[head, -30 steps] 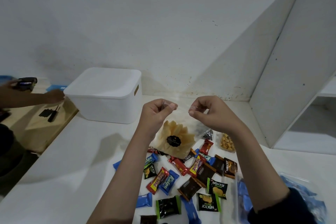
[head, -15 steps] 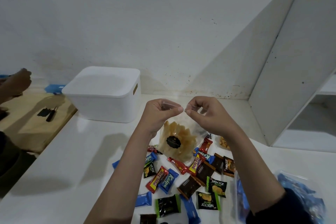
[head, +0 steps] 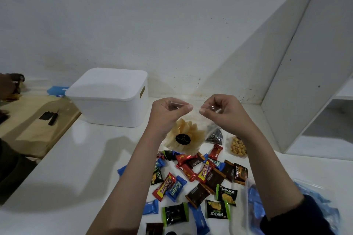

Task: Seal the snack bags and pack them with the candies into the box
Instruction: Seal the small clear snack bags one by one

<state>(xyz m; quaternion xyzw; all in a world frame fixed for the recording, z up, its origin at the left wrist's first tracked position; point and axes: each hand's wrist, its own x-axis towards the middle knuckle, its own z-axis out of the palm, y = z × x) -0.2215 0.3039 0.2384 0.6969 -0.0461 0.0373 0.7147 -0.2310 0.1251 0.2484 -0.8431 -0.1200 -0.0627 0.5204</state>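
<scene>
My left hand and my right hand pinch the top edge of a clear bag of pale yellow crackers with a black round label, held above the white table. Their fingertips are a small gap apart along the bag's strip. Under the bag lie several wrapped candies in red, blue, brown, black and green. A bag of dark seeds and a bag of small golden snacks lie behind them. The white box with its lid on stands at the back left.
A clear bag of blue packets lies at the right near my forearm. Another person's hand is at the far left over a wooden surface with small black items. A white slanted panel rises at the right.
My hands closed in toward each other along the bag's top, then drew slightly apart again. The other person's hand at the left pulled back toward the frame edge.
</scene>
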